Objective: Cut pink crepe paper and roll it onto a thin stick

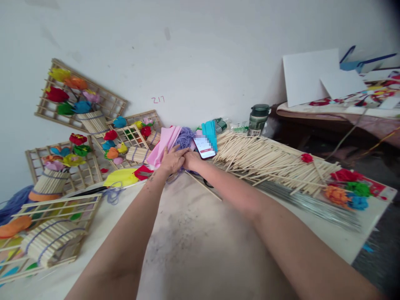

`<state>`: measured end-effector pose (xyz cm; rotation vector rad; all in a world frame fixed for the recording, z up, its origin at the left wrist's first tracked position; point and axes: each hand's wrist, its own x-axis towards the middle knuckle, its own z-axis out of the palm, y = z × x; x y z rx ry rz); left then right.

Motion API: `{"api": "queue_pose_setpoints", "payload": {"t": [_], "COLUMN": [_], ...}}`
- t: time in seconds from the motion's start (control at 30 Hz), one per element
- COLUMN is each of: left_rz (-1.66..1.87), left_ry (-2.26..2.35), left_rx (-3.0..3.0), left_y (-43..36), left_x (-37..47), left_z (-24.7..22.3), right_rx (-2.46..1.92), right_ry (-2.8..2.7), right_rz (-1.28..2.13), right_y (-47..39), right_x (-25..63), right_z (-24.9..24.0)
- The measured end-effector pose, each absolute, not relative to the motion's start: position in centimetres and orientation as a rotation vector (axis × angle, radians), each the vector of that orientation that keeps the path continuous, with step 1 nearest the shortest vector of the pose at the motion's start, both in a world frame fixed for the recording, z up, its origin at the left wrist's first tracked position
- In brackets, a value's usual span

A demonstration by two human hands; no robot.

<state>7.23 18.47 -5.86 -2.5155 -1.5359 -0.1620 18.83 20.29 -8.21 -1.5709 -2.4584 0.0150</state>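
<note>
Yarn (186,136) is sitting mid-frame, purple, thin-stranded, loosely bunched. Left hand (171,160) is resting at its lower edge, fingers part-spread; right hand (191,160) is curling alongside; can't tell either's grip.

A tangle of purple yarn (186,137) lies behind a person's bare left hand (171,160) and bare right hand (190,159) at a pale tabletop (178,233), a folded pink cloth (164,143) to its left, a flat rectangular phone (204,150) to its right. Far left, tan wooden lattice frames (96,84) stand before the white wall (193,75). Rightward, pale wooden sticks (265,162) lie heaped behind thin silvery metal rods (312,204), a green lidded bottle (258,118) beyond.
</note>
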Motion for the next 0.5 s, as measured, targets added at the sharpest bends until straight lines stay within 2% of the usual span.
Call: {"api": "queue_pose_setpoints", "payload": {"t": [0.3, 0.5], "left_rz": [-0.073, -0.207], "left_ry": [-1.658, -1.810], "left_rx": [-2.436, -2.129], "left_y": [19.2, 19.3], "left_x": [7.4, 7.8], "left_z": [-6.8, -7.3], "right_rx": [-1.778, -1.881], "right_ry": [-2.112, -2.129], "right_rz": [-0.023, -0.064], "right_y": [22.3, 22.8], "right_x": [25.0, 26.5], "right_z": [-5.0, -6.0]}}
